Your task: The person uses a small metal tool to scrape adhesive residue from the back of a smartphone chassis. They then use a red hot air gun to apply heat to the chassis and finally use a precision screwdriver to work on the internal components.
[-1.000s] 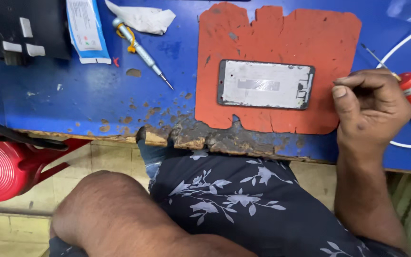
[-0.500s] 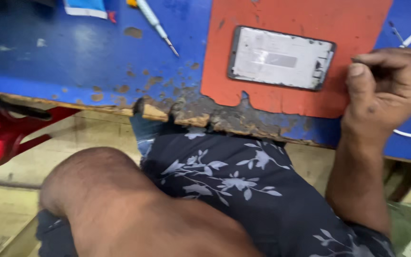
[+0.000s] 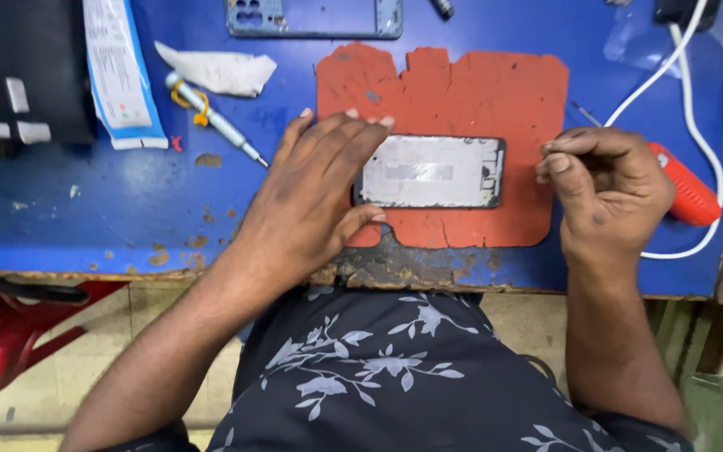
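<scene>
Phone (image 3: 433,172) on mat (image 3: 462,92), screwdriver (image 3: 211,117) left

**A:** looks like a small phone repair workshop to me? Worn blue workbench (image 3: 85,218) with chipped paint, and a ragged orange heat mat (image 3: 453,92) on it.

**B:** yep. A stripped silver phone chassis (image 3: 433,172) sits on the mat, there's a slim precision screwdriver (image 3: 211,119), an empty blue phone frame (image 3: 315,18), and white cable (image 3: 671,67).

Worn blue workbench (image 3: 85,226) with chipped front edge, pale, perhaps tiled floor (image 3: 127,335) beneath.
</scene>
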